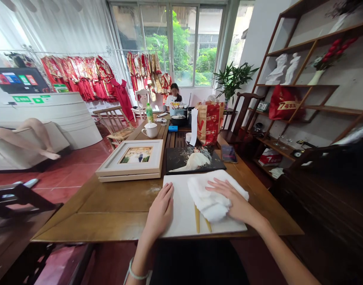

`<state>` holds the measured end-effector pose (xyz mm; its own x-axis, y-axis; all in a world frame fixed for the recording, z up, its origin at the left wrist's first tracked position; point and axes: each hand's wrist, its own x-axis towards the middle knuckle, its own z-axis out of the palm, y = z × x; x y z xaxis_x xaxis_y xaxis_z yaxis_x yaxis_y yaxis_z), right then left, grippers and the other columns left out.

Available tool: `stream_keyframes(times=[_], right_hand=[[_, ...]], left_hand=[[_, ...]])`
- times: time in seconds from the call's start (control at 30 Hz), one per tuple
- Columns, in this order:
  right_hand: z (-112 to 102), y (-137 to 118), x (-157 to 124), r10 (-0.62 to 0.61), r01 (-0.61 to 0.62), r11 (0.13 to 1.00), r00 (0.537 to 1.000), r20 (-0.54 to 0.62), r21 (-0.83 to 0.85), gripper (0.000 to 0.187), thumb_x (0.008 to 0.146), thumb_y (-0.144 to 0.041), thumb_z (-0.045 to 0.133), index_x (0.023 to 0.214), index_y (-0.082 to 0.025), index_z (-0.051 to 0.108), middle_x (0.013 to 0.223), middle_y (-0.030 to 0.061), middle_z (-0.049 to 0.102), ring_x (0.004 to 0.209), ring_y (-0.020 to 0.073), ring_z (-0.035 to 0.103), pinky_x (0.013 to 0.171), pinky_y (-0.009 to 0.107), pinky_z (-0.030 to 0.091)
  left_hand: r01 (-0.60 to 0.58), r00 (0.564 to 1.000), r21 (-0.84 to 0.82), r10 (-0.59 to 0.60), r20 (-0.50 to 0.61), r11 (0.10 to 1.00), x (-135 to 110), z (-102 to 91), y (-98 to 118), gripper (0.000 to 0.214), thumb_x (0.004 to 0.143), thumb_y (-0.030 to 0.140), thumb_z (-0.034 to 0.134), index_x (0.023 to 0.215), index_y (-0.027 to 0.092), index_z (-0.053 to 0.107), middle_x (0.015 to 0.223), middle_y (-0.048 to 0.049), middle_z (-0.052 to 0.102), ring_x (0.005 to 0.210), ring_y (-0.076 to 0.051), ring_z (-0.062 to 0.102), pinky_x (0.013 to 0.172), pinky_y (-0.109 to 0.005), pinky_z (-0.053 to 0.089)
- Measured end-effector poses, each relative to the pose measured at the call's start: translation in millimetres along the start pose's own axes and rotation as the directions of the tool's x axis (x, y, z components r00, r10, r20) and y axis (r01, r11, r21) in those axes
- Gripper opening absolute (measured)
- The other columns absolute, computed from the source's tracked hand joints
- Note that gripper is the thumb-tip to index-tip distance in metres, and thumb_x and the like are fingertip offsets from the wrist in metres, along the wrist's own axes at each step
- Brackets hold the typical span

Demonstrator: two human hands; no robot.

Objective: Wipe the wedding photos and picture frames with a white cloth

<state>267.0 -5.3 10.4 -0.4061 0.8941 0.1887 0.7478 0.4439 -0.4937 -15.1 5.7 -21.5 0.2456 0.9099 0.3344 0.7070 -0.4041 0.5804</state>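
From where I stand, white cloth (209,192) lies bunched on the white board (181,215), R side, at near edge of bench (116,202), tan strips (197,221) poking out below. R hand (229,196): grip loose, fingers spread over cloth. L hand (162,208): grip flat, nothing held, laid on board's L edge. Beyond: framed photo (136,155) L, dark photo panel (196,160) R; mug (151,130) & paper bag (210,123) farther back.

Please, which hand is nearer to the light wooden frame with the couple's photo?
The left. The left hand rests at the left edge of the white board, close to the near right corner of the frame; the right hand lies farther right, on the white cloth.
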Motion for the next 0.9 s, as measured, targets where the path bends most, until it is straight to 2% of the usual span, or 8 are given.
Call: stream_keyframes(times=[0.1,0.17,0.23,0.43,0.53,0.63,0.77,0.9], right_hand=[[1.4,5.1,25.2,0.024,-0.025,0.999,0.999,-0.037,-0.033,0.056,0.073,-0.015,0.050,0.127,-0.027,0.055,0.142,0.0036,0.045,0.137,0.0249,0.028,0.112,0.054,0.014],[3.2,3.4,25.4,0.027,-0.029,0.998,0.999,-0.042,-0.049,0.058,0.071,-0.013,0.050,0.128,-0.027,0.054,0.142,0.0033,0.044,0.137,0.0250,0.028,0.111,0.054,0.013],[6.3,-3.6,11.5,0.004,-0.007,0.998,0.999,-0.037,-0.065,0.061,0.070,-0.012,0.050,0.129,-0.028,0.053,0.143,0.0031,0.043,0.137,0.0253,0.028,0.111,0.055,0.013],[9.8,-39.0,-59.9,-0.053,0.054,0.995,0.998,0.020,-0.080,0.062,0.078,-0.017,0.053,0.137,-0.032,0.042,0.147,0.0024,0.037,0.138,0.0269,0.024,0.112,0.055,0.011],[4.8,-43.7,-69.3,-0.056,0.059,0.997,0.996,0.062,-0.047,0.055,0.083,-0.023,0.052,0.136,-0.034,0.043,0.146,0.0012,0.039,0.137,0.0251,0.026,0.113,0.053,0.013],[3.9,-35.5,-49.4,-0.020,0.021,0.999,0.999,0.031,-0.041,0.054,0.081,-0.018,0.050,0.132,-0.032,0.048,0.144,0.0016,0.042,0.137,0.0237,0.028,0.113,0.052,0.014],[9.8,-20.9,-0.5,0.069,-0.072,0.995,0.997,-0.037,-0.072,0.070,0.064,-0.006,0.047,0.131,-0.028,0.051,0.145,0.0024,0.041,0.138,0.0232,0.026,0.113,0.053,0.012],[13.2,-16.7,30.3,0.150,-0.154,0.986,0.987,-0.062,-0.069,0.069,0.064,-0.005,0.045,0.130,-0.023,0.052,0.144,0.0046,0.042,0.138,0.0237,0.025,0.112,0.053,0.011]], left_hand=[[-0.004,1.000,0.003,0.004,-0.002,1.000,-0.4,0.2,-0.7,0.043,0.092,0.021,0.034,0.133,0.019,0.048,0.144,-0.0081,0.044,0.136,-0.022,0.035,0.111,-0.043,0.033],[-0.002,1.000,0.006,0.002,-0.005,1.000,-0.5,0.1,-0.2,0.043,0.092,0.021,0.034,0.133,0.019,0.048,0.143,-0.0079,0.045,0.135,-0.022,0.036,0.110,-0.043,0.033],[0.006,1.000,0.011,-0.006,-0.001,1.000,-0.5,-0.1,1.0,0.043,0.092,0.021,0.034,0.133,0.019,0.048,0.143,-0.0080,0.045,0.135,-0.022,0.036,0.110,-0.043,0.033],[0.014,1.000,0.021,-0.014,0.016,1.000,0.8,-0.3,3.3,0.044,0.092,0.020,0.033,0.133,0.014,0.048,0.143,-0.0105,0.044,0.136,-0.022,0.035,0.111,-0.043,0.032],[0.002,1.000,0.013,-0.002,0.011,1.000,1.1,-0.5,3.4,0.044,0.092,0.020,0.033,0.133,0.016,0.048,0.143,-0.0093,0.045,0.135,-0.022,0.036,0.111,-0.043,0.032],[0.001,1.000,0.005,-0.001,0.002,1.000,0.8,-0.7,3.3,0.044,0.092,0.020,0.034,0.133,0.017,0.048,0.142,-0.0094,0.045,0.135,-0.022,0.036,0.111,-0.042,0.032],[-0.003,1.000,-0.002,0.003,-0.004,1.000,0.6,-0.2,2.4,0.043,0.092,0.020,0.035,0.133,0.017,0.048,0.143,-0.0090,0.045,0.135,-0.022,0.036,0.111,-0.043,0.032],[0.003,1.000,0.002,-0.003,0.006,1.000,1.0,0.2,1.5,0.044,0.092,0.020,0.034,0.133,0.014,0.048,0.143,-0.0108,0.044,0.136,-0.023,0.035,0.111,-0.044,0.032]])
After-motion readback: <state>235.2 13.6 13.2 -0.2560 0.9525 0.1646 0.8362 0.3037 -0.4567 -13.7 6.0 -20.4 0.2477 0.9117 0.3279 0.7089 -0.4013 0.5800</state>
